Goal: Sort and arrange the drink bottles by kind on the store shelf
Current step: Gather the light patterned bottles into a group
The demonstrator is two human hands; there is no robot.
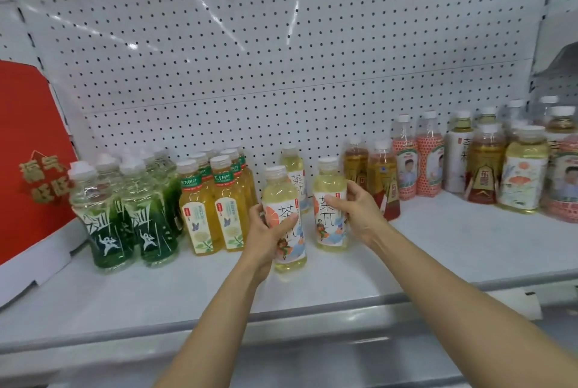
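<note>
My left hand (269, 234) grips a pale yellow tea bottle (283, 196) with a white illustrated label, standing on the white shelf (438, 246). My right hand (359, 209) grips a second bottle of the same kind (328, 187) just to its right. A third such bottle (294, 168) stands behind them. To the left stand several green bottles (131, 215) and several yellow tea bottles with green neck bands (215, 200). On the right are amber tea bottles (380, 174), pink-labelled bottles (419, 159) and a mixed cluster (516, 168).
A red cardboard box (31, 153) leans at the shelf's far left. White pegboard (250, 43) forms the back wall. The shelf's metal front rail (312, 318) runs across below my forearms. Bare shelf surface lies in front of the bottles.
</note>
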